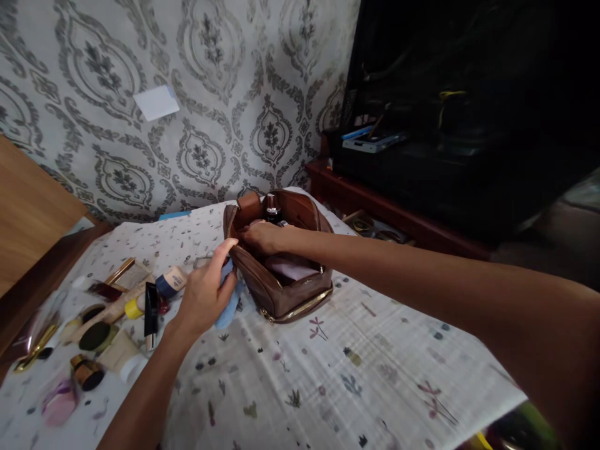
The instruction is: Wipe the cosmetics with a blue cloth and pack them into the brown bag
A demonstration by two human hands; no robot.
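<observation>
A brown cosmetic bag (pixel 300 303) with gold zippers stands unzipped on the patterned white cloth. My right hand (pixel 261 237) reaches inside it; the fingertips are in shadow, so what they hold is hidden. Beside it in the bag stands a dark bottle (pixel 272 209) with a shiny neck, and something pale pink (pixel 290 265) lies nearer the front. At the bag's left side, my left hand (pixel 206 290) has curled fingers around a bluish cloth (pixel 229 312), which hangs down below them. One extended digit of that hand touches the bag's rim.
Several cosmetics lie at left: a foundation bottle (pixel 171 281), a black tube (pixel 150 312), a cream tube (pixel 122 356), a pink round container (pixel 59 403). The patterned wall (pixel 201 156) is behind. At right, a dark screen (pixel 445 75) stands above an open drawer (pixel 375 231).
</observation>
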